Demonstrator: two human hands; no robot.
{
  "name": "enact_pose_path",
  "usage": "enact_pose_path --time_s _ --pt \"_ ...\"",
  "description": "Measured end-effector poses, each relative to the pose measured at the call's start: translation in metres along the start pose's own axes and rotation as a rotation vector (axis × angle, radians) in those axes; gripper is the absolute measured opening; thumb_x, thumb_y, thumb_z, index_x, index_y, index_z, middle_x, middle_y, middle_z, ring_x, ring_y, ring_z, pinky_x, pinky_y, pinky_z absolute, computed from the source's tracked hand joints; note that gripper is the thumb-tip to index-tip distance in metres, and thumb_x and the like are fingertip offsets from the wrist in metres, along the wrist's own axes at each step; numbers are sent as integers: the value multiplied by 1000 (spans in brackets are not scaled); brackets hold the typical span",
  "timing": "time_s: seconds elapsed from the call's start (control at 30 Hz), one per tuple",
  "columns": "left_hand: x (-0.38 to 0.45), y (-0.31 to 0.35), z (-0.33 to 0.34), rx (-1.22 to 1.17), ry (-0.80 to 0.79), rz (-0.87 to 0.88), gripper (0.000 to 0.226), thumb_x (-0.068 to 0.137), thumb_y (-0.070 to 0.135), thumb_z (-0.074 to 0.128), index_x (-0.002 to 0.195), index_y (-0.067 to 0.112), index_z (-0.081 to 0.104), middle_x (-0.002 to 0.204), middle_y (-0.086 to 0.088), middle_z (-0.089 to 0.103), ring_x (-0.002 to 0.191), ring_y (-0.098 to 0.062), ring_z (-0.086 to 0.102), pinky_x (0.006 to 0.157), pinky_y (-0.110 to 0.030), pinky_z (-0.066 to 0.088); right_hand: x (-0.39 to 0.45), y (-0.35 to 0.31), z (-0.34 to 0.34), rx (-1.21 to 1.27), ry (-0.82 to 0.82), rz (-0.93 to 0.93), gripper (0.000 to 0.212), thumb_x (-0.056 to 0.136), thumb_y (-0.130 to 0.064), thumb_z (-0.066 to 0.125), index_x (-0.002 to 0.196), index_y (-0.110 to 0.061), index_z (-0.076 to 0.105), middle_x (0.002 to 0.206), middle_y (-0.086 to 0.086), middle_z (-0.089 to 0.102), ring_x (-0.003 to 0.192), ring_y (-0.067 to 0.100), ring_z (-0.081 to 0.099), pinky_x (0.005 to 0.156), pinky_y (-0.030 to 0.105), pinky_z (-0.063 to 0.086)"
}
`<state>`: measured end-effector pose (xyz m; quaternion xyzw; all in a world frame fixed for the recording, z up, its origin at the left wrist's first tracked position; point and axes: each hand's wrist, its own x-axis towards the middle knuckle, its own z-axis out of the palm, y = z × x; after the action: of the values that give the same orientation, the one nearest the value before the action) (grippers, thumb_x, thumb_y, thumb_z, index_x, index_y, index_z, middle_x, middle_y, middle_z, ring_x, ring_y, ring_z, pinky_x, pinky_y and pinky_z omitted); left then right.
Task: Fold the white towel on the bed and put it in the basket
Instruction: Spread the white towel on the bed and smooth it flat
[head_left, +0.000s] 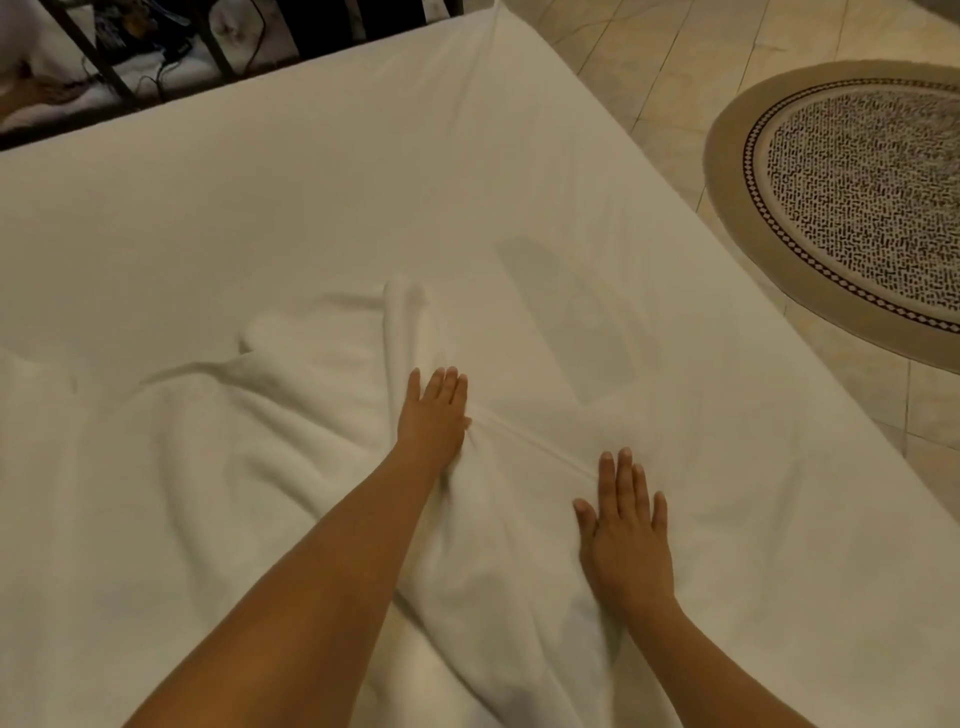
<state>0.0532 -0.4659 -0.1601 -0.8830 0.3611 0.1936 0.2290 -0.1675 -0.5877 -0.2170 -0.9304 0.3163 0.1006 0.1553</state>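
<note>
A soft, rumpled white terry towel (291, 441) is spread in loose folds over the near part of a wide bed covered in a smooth white sheet (311, 208). A rolled ridge of the towel is raised toward the far side, and a thin taut crease is drawn between the two hands. The left hand (434, 415) is laid flat on the cloth near the middle, its fingers straight and close together — nothing is gripped, the fabric is only pressed. The right hand (626, 540) is placed palm down nearer the viewer, fingers straight and slightly fanned, thumb out to the side, likewise resting on the cloth without any hold. Beyond the bed's right edge, pale glossy floor tiles (649, 78) are seen, with a round woven rug (857, 197) — beige-bordered, dark-speckled in the centre. A dark metal frame (88, 57) is visible behind the far edge.
</note>
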Motion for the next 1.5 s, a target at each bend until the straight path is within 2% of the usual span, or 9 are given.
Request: enact_pose_path --time_s 0.4,0.53,0.63,0.73,0.83,0.93,1.13,1.3,1.5 --pt "1 -55 -13 -38 -161 -379 76 98 56 10 151 2 6 148 -22 38 141 -37 28 119 -47 2 4 -2 -2 -18 -54 18 70 80 -53 -19 142 -22 -27 151 -2 -31 142 14 -19 118 41 -5" --pt "-6 -73 -2 -130 -57 -420 74 98 55 15 150 1 13 144 -21 43 136 -35 37 118 -49 8 5 -3 -2 -6 -57 14 69 82 -54 -16 143 -23 -24 152 -2 -28 142 13 -19 117 41 -7" --pt "-8 -63 -3 -202 87 -337 66 101 47 23 149 3 15 155 -19 23 144 -32 22 118 -49 10 2 -3 -5 19 -3 4 69 86 -54 -8 147 -23 -13 155 -2 -17 143 13 -12 117 40 -2" --pt "-1 -45 -8 -247 173 -101 60 101 41 29 149 7 18 159 -12 14 148 -24 12 120 -44 8 1 -10 -12 110 133 19 67 92 -48 13 147 -11 25 155 10 21 142 24 24 113 42 22" --pt "7 -21 -12 -200 103 167 56 100 39 35 147 10 26 154 -11 28 142 -23 29 118 -45 14 1 -13 -15 207 244 29 47 95 -32 43 131 -3 51 139 17 48 126 33 48 103 43 38" --pt "9 -6 -11 -193 91 213 48 95 38 50 133 9 43 136 -11 49 122 -28 52 115 -44 23 3 -12 -23 211 294 6 30 86 -14 64 114 -2 63 118 19 63 104 37 60 88 44 49" --pt "8 -3 -16 -29 154 226 33 91 27 58 120 13 51 121 -7 54 112 -27 52 106 -40 30 8 0 -38 110 341 -31 12 75 -1 72 78 -9 64 67 7 62 60 28 56 63 37 46" --pt "6 16 -34 -1 99 241 23 95 16 49 117 10 47 113 -9 56 99 -27 58 72 -32 40 4 11 -53 36 387 59 24 60 8 75 68 -11 63 60 4 57 51 24 53 61 33 44" --pt "8 68 -59 -60 111 281 38 94 6 44 131 7 33 87 -8 48 74 -24 46 66 -31 36 6 52 -83 35 439 232 25 56 9 72 70 -10 65 62 7 59 55 28 56 66 34 43"
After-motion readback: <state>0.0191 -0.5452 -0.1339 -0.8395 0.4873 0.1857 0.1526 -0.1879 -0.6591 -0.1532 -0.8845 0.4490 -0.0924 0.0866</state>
